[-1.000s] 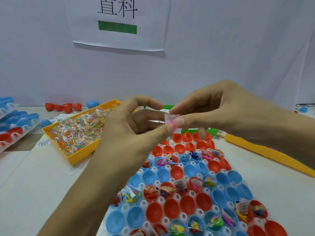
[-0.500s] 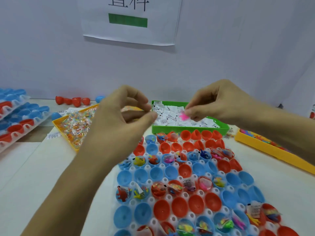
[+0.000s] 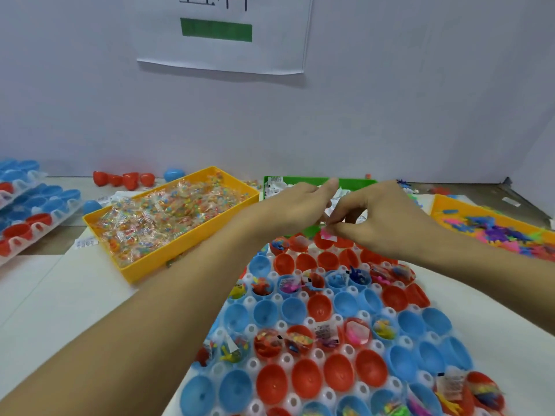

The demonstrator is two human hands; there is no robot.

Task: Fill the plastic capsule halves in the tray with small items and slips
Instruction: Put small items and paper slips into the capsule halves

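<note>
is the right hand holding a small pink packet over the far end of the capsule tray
Yes, the right hand pinches a small pink packet just above the red halves at the far end of the capsule tray.

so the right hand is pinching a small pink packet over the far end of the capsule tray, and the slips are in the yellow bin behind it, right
Not quite. The right hand does pinch the small pink packet over the far end of the capsule tray, but the slips lie in the green bin behind it, not a yellow one. The head view shows it.
</note>
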